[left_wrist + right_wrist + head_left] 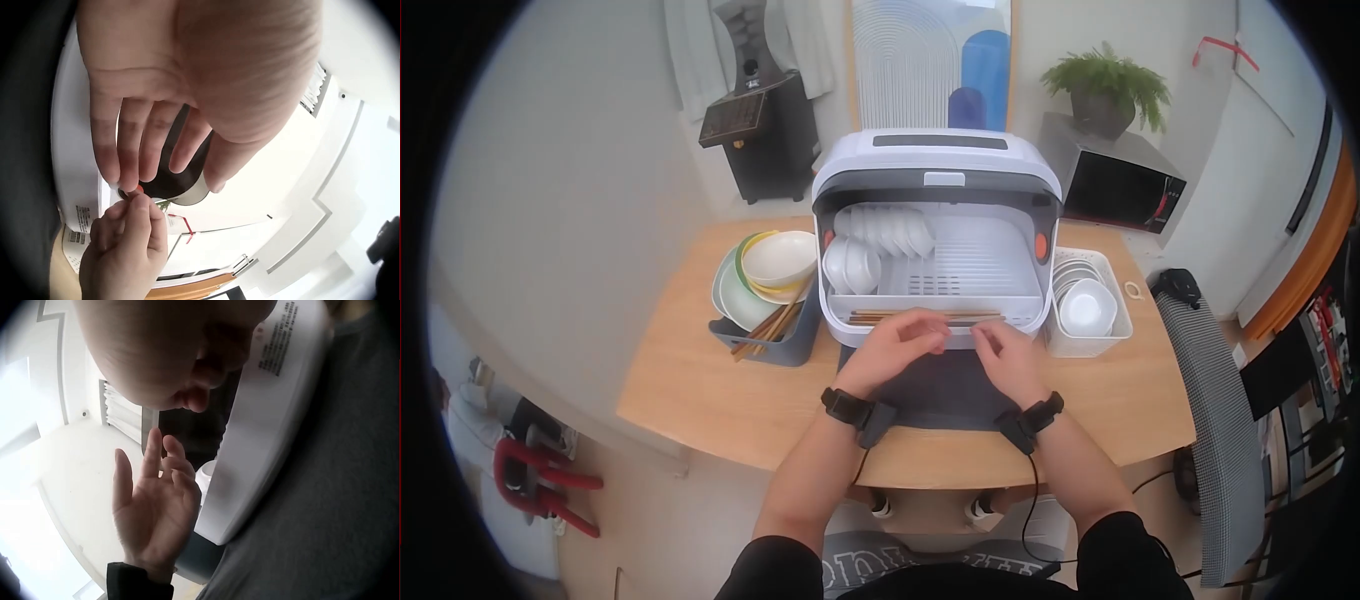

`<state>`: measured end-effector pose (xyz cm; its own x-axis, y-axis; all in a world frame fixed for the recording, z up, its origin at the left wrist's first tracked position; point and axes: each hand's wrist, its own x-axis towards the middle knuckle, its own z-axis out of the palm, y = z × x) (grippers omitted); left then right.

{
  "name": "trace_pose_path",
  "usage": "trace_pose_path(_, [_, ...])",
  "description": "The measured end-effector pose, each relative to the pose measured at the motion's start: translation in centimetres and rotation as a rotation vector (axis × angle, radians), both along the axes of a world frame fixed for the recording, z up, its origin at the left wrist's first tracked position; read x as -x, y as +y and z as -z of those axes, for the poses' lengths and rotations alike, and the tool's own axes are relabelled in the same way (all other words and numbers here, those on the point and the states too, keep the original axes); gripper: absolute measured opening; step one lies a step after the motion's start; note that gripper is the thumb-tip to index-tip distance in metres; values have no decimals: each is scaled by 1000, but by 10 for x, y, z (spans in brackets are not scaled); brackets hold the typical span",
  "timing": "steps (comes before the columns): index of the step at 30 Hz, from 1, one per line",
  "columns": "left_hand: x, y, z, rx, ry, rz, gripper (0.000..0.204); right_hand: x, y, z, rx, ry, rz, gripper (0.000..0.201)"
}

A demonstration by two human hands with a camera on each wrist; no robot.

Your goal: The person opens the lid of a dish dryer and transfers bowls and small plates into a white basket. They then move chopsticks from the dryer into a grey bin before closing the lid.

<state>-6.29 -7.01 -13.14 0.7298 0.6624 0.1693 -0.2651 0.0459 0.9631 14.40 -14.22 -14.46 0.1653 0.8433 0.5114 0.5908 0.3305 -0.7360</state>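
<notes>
Several chopsticks point(880, 317) lie along the front compartment of a white dish cabinet point(937, 150) whose front is open. My left hand point(897, 345) is over its front edge, fingers extended and slightly bent, with nothing held in the left wrist view. My right hand point(1010, 358) is at the right end of the chopsticks, its fingers curled and the thumb against the index finger in the left wrist view. I cannot tell whether it pinches a chopstick. The fingertips of both hands come close together. Inside the cabinet, white bowls point(852, 266) and more white dishes point(885, 230) stand at the left.
Left of the cabinet, a grey bin point(800, 340) holds plates, bowls and more chopsticks. A white basket point(1090, 345) of white bowls stands at the right. A dark mat point(940, 395) lies in front on the wooden table point(670, 370). Behind are a microwave point(1125, 185) and a potted plant point(1105, 95).
</notes>
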Motion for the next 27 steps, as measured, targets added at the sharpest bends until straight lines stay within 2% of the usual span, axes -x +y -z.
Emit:
trace_pose_path(2, [4,6,-20,-496,358,-272,29,-2,3,18,-61,59,-22,8])
trace_pose_path(5, [20,32,-49,-1129,612,-426,31,-5,-4,16,-55,113,-42,8])
trace_pose_path(9, [41,78,-80,-1415,1169,-283,58,-10,-5,15,-61,169,-13,9])
trace_pose_path(10, [45,89,-84,-1423,1174,-272,58,-10,-6,14,-53,166,-12,10])
trace_pose_path(12, [48,109,-84,-1459,1299,-79,61,-11,-6,13,-46,167,-1,10])
trace_pose_path(15, [37,117,-85,-1437,1442,27,65,-11,-6,15,-40,205,-29,10])
trace_pose_path(19, [33,128,-86,-1329,1479,98,71,-11,-7,14,-50,192,-52,10])
trace_pose_path(23, [29,120,-96,-1347,1467,111,70,-11,-5,16,-91,180,-30,10])
trace_pose_path(25, [30,105,-113,-1280,1397,-63,65,-12,-4,20,-76,184,-41,9])
trace_pose_path(26, [28,93,-125,-1281,1399,-60,65,-13,-4,20,-62,189,-53,10])
trace_pose_path(27, [24,77,-137,-1157,1199,-113,61,-13,-5,18,-62,194,-50,10])
